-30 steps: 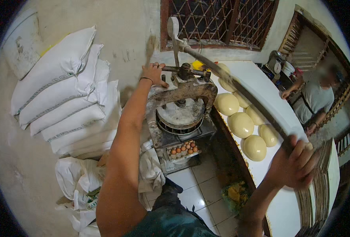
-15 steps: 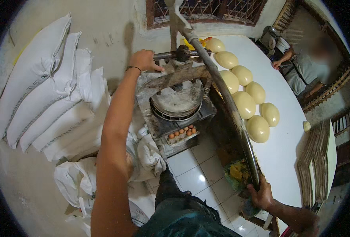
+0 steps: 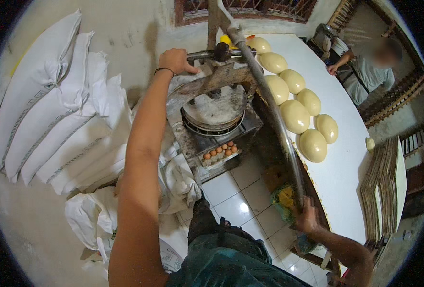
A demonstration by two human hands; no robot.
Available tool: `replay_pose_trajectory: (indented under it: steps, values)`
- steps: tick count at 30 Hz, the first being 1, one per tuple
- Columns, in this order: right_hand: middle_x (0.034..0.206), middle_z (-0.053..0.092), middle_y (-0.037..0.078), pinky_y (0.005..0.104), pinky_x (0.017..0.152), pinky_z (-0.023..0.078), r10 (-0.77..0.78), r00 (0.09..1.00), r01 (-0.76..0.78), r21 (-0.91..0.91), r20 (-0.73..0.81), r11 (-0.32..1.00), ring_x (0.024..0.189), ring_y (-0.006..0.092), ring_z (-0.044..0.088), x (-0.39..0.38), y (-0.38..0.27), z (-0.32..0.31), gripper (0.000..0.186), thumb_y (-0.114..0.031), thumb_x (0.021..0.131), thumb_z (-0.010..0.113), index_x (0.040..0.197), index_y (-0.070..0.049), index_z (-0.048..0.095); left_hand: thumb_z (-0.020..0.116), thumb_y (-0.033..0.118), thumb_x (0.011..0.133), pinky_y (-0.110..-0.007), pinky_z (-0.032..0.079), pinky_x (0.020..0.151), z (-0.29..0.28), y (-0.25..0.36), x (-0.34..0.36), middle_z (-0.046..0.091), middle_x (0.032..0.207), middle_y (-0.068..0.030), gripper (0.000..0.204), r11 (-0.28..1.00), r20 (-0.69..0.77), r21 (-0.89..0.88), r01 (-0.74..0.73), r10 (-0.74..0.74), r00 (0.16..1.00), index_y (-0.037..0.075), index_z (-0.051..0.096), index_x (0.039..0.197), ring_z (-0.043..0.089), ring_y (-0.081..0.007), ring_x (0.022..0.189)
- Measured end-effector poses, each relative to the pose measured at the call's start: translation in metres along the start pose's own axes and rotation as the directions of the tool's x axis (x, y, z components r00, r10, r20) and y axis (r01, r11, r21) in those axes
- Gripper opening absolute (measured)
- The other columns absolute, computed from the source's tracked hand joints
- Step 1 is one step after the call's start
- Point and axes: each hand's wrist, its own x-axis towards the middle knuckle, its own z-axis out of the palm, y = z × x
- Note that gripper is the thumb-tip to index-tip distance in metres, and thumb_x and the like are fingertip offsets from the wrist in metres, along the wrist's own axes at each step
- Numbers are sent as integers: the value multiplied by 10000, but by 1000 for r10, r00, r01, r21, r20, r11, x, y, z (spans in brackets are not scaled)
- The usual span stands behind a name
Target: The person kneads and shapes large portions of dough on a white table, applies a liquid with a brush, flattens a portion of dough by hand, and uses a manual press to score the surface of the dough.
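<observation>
A worn metal dough press (image 3: 214, 111) stands in front of me, its round plate resting low in the ring below it. My left hand (image 3: 175, 62) is closed over the end of the short horizontal bar (image 3: 200, 55) on top of the press. From the top of the press a long metal lever (image 3: 275, 115) slopes down to the right. Its lower end is gripped by my right hand (image 3: 308, 217), which is slightly blurred. Several smooth, pale dough balls (image 3: 295, 116) lie on the white table (image 3: 346, 182) beside the lever.
Brown eggs (image 3: 220, 150) sit in a tray under the press. White sacks (image 3: 54, 119) lean at the left wall. A stack of thin boards (image 3: 381, 191) stands on the table's right side. Across the table sits another person (image 3: 369, 71). Tiled floor (image 3: 231, 203) shows below.
My right hand and the lever's lower end have moved up and slightly left in the picture. My left hand stays on the bar. The view has shifted a little.
</observation>
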Motion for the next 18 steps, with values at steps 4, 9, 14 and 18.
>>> replay_pose_trajectory:
  steps: [4, 9, 14, 18]
  values:
    - [973, 588, 172, 317, 519, 462, 46, 944, -329, 939, 325, 98, 658, 225, 599, 31, 57, 40, 590, -290, 818, 679, 1260, -76, 351, 696, 732, 478, -413, 530, 708, -4, -20, 1, 669, 835, -154, 835, 993, 200, 65, 101, -112, 973, 16, 649, 906, 657, -303, 785]
    - [1442, 230, 219, 444, 842, 440, 111, 808, 529, 795, -579, 298, 1154, 306, 464, 42, -11, 91, 747, -556, 789, 614, 1405, -286, 287, 685, 741, 497, -411, 527, 680, -3, -30, -6, 660, 763, -143, 812, 996, 33, 86, 2, -4, 999, 17, 648, 862, 651, -299, 735]
    - [1494, 134, 171, 613, 1047, 202, -109, 120, 937, 76, -987, 341, 1341, 401, 211, 91, -60, -49, 720, -488, 808, 597, 1419, -363, 238, 683, 759, 468, -415, 524, 668, -9, -30, -1, 654, 746, -148, 807, 1000, 61, 22, -17, 16, 998, 27, 645, 805, 649, -300, 733]
    - [1477, 165, 180, 625, 1024, 188, -74, -134, 891, -153, -988, 427, 1291, 421, 233, 184, -197, -191, 622, -355, 845, 579, 1366, -427, 247, 663, 767, 479, -434, 515, 628, -19, -26, 0, 644, 713, -164, 817, 999, 76, 8, -33, 32, 997, 18, 642, 803, 644, -331, 699]
